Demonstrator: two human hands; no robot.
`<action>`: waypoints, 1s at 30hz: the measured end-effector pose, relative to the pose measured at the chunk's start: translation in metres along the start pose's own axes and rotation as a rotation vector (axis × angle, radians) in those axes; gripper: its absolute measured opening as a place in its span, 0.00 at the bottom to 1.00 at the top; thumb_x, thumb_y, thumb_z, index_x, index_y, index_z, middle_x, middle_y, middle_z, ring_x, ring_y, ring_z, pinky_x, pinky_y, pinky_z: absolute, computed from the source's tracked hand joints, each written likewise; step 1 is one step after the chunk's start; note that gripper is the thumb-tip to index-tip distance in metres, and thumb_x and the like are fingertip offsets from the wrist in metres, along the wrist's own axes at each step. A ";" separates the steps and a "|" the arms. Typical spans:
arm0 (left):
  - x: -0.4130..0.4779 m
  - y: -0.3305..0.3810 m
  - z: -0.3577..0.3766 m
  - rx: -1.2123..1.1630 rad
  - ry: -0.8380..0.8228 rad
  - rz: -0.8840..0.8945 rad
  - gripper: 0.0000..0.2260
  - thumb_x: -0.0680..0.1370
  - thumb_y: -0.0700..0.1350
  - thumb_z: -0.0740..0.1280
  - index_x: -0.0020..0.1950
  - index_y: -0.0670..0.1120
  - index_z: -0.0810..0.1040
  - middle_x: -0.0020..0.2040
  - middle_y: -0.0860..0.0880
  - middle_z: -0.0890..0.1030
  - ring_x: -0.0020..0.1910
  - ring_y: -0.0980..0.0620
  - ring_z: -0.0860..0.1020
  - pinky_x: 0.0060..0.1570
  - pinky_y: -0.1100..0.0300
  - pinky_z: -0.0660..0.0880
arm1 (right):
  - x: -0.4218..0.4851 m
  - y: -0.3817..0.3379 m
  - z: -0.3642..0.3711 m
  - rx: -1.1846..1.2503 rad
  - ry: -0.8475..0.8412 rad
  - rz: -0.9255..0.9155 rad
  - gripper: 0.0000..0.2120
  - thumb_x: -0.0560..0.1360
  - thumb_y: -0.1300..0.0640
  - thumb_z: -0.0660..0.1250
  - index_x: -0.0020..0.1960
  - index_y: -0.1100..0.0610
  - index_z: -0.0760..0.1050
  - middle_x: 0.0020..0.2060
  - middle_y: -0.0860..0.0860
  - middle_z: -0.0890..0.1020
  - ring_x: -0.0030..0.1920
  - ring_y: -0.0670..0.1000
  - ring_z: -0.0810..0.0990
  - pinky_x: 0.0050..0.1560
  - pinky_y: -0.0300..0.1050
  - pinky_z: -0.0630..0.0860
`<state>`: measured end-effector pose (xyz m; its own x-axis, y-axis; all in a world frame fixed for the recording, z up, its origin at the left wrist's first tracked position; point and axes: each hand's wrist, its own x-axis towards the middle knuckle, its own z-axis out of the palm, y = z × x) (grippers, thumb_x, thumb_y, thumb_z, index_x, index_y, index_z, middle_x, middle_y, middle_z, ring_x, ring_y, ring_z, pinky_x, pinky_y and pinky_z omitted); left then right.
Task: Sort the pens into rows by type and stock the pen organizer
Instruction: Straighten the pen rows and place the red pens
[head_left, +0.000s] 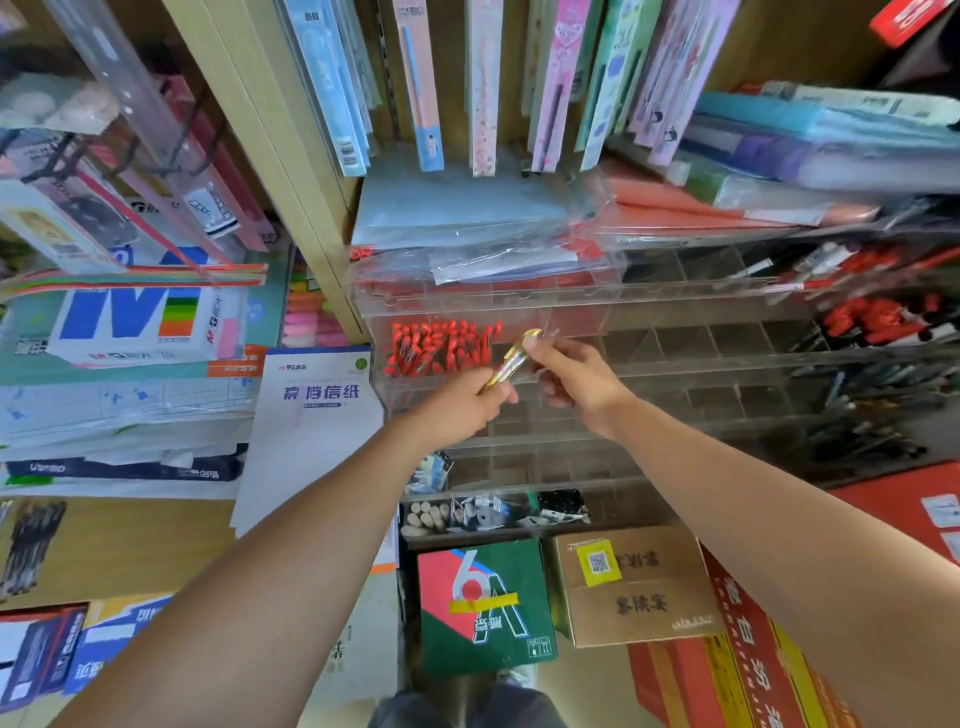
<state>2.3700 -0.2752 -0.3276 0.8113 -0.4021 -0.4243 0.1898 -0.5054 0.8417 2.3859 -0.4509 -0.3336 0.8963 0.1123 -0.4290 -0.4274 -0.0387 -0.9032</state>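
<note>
While the left hand (462, 402) gripped the lower end of a yellow pen (511, 362), the right hand (576, 379) pinched its top end, holding it before the clear pen organizer (685, 358), just beside the red pens (441, 347) near its upper-left corner.

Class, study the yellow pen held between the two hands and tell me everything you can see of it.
The slim yellow-gold pen looks like glossy plastic, with pale bands along its barrel and a shiny tip; blur hides finer detail. It tilts, upper end to the right. The left hand grips its lower end, the right hand pinches its upper end. It is held in front of the clear acrylic pen organizer.
</note>
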 end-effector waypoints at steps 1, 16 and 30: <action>0.001 0.006 0.005 0.015 -0.025 0.008 0.10 0.83 0.46 0.55 0.49 0.46 0.74 0.34 0.52 0.69 0.29 0.57 0.66 0.30 0.66 0.65 | -0.004 0.000 0.000 0.029 -0.097 0.026 0.10 0.75 0.52 0.69 0.44 0.58 0.76 0.32 0.51 0.76 0.28 0.46 0.69 0.28 0.37 0.64; 0.031 0.035 0.032 0.620 0.084 0.107 0.25 0.81 0.46 0.60 0.77 0.50 0.56 0.77 0.51 0.57 0.64 0.49 0.73 0.59 0.58 0.70 | 0.008 -0.017 -0.085 0.082 0.655 -0.027 0.06 0.76 0.55 0.69 0.44 0.57 0.76 0.34 0.50 0.81 0.33 0.47 0.81 0.48 0.42 0.78; 0.048 0.012 0.041 0.822 -0.001 0.006 0.31 0.82 0.50 0.58 0.79 0.48 0.45 0.79 0.49 0.47 0.78 0.49 0.48 0.74 0.55 0.46 | 0.041 0.018 -0.061 -0.328 0.493 0.065 0.07 0.74 0.56 0.71 0.44 0.60 0.79 0.35 0.54 0.81 0.36 0.51 0.79 0.42 0.45 0.77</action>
<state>2.3885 -0.3324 -0.3514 0.8104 -0.4073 -0.4211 -0.2808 -0.9009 0.3309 2.4216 -0.5074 -0.3685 0.8519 -0.3722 -0.3684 -0.4951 -0.3433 -0.7981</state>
